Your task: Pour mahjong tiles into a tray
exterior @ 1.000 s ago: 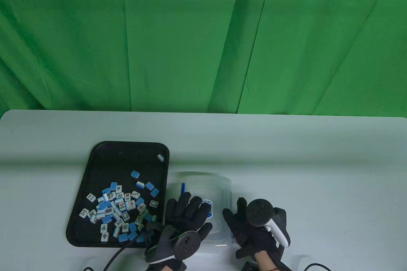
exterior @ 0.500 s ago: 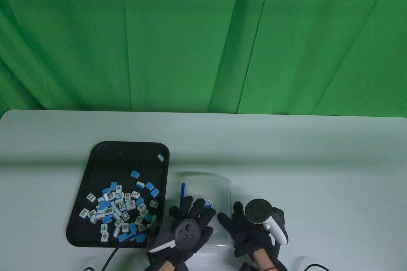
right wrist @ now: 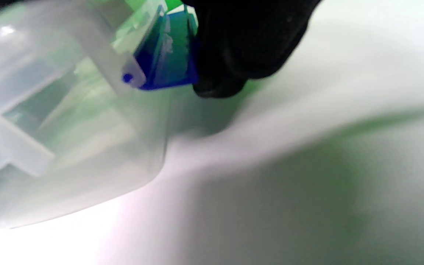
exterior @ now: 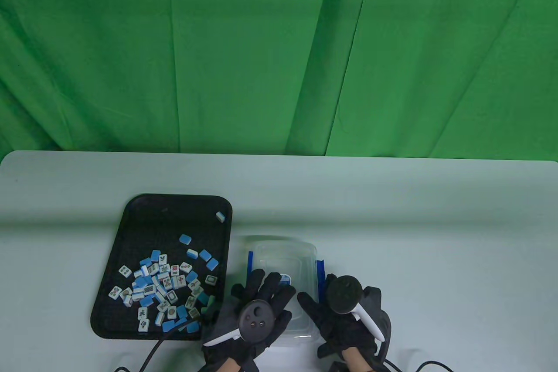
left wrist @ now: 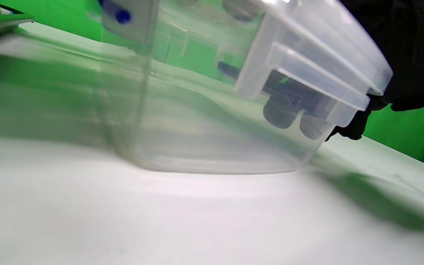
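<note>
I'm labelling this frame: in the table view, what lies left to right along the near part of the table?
Black tray holding mahjong tiles → left hand → clear plastic box → right hand.

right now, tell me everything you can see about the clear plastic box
The clear plastic box is see-through, rectangular with rounded corners, its lid on, with blue latches on the left and right sides and a small blue label on top. It looks empty and sits flat on the white table, just right of the black tray. The left hand rests spread on the lid; the right hand touches the right latch, which stands flipped out.
</note>
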`<state>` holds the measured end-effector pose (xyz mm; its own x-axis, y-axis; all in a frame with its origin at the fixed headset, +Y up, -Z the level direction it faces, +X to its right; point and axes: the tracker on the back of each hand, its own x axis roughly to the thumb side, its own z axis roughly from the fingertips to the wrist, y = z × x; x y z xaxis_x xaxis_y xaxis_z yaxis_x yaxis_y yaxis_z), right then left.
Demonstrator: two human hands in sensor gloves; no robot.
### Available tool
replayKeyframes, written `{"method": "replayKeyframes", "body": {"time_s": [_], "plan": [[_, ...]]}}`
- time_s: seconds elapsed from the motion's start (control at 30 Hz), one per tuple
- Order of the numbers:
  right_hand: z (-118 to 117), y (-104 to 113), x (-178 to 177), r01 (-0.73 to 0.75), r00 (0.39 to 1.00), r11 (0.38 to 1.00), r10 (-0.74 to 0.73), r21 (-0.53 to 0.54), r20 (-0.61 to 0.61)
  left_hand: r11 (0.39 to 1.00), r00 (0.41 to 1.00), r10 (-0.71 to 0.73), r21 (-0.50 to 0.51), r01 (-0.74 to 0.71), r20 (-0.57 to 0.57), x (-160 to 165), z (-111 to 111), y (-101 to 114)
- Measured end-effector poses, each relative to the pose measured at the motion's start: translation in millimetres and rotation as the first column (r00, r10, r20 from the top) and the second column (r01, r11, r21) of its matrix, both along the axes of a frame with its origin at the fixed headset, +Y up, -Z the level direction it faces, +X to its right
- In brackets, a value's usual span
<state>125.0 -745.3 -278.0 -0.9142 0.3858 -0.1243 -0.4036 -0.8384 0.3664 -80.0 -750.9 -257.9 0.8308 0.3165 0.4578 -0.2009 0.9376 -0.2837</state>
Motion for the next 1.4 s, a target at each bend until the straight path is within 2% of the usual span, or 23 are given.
{"method": "replayKeyframes", "body": {"time_s": [0.33,1.4], "plan": [[5,11,-4,-0.105,0.994,0.992,0.105,0.075,0.008,1.0,1.0,0.003,-0.007,-0.003,-0.004,0,-1,-1],[8,15,-15,-0.196,0.979,0.974,0.201,0.11,-0.032,1.0,1.0,0.009,-0.012,-0.009,-0.007,-1,-1,-1]]}}
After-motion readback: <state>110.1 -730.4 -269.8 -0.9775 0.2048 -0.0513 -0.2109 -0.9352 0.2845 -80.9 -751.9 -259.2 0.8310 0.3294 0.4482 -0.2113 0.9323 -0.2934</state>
